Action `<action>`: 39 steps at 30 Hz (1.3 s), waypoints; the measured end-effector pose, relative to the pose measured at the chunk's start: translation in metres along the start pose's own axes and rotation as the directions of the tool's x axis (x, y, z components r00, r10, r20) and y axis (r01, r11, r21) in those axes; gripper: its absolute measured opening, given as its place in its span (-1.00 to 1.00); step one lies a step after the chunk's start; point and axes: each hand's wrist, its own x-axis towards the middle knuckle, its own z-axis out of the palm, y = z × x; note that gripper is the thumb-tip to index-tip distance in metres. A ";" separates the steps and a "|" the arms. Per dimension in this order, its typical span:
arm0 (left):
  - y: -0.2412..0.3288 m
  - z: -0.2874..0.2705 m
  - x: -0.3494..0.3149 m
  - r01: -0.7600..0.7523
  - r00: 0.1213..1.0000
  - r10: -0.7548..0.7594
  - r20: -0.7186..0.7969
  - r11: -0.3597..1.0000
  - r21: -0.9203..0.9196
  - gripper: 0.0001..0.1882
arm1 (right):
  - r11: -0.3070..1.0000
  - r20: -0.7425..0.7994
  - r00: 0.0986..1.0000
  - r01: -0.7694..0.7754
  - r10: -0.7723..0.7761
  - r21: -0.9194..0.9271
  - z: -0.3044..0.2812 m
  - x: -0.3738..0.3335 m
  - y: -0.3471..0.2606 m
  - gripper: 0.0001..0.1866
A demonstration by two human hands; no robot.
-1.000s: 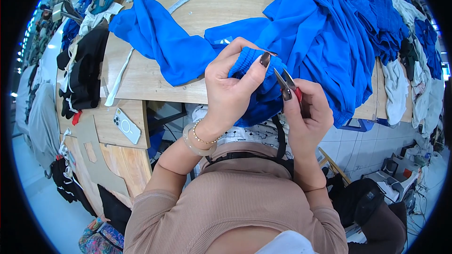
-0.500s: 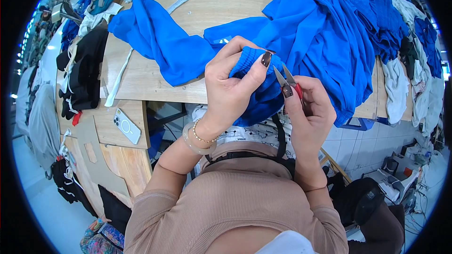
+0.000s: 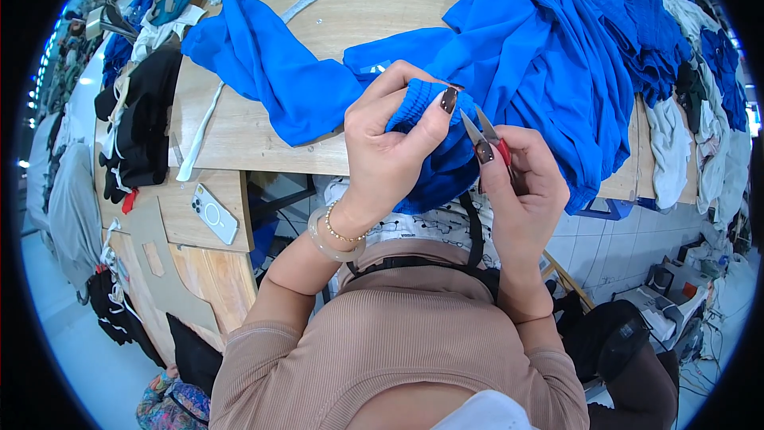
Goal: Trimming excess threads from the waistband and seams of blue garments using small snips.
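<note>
My left hand [image 3: 390, 139] pinches the gathered, ribbed edge of a blue garment [image 3: 549, 56] between thumb and fingers. The held part hangs over the table's front edge, and the rest spreads across the tabletop. Close to its right, my right hand [image 3: 525, 179] is closed around small red-handled thread snips [image 3: 501, 146]. Their two pointed blades are apart and point up toward the held edge. Whether a thread lies between the blades is too small to tell.
The wooden table [image 3: 278, 139] carries more blue cloth at right and a black garment pile [image 3: 143, 111] at left. A phone [image 3: 215, 213] lies on the lower wooden surface near a cardboard template [image 3: 163, 263]. White strips [image 3: 203, 131] lie on the tabletop. At lower right is another person's leg [image 3: 649, 374].
Almost nothing differs: both hands, the garment and the snips stay in nearly the same place. The other person's leg at lower right has shifted slightly.
</note>
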 end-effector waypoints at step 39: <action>0.007 0.002 -0.004 0.152 0.988 -0.152 0.010 0.983 -0.102 -0.89 | 0.901 0.192 0.945 -0.313 0.265 0.301 0.002 0.002 0.014 -0.54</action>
